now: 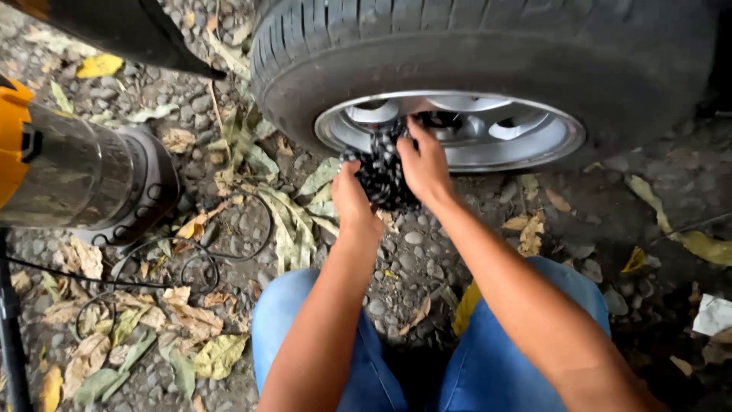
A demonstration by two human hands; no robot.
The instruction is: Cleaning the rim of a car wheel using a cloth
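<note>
Both hands, left [349, 194] and right [422, 164], clutch patterned cloth [383, 177] against wheel rim [488, 133]

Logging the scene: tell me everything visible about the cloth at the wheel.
The cloth is a black-and-white patterned rag, soft and bunched into a wad. It is pressed against the lower edge of the silver rim, below the tyre. The left hand grips its lower left part; the right hand presses its upper right part against the rim. Its far side is hidden by the hands.

Glossy metal rim [526, 133], matt rubber tyre [488, 46]
</note>
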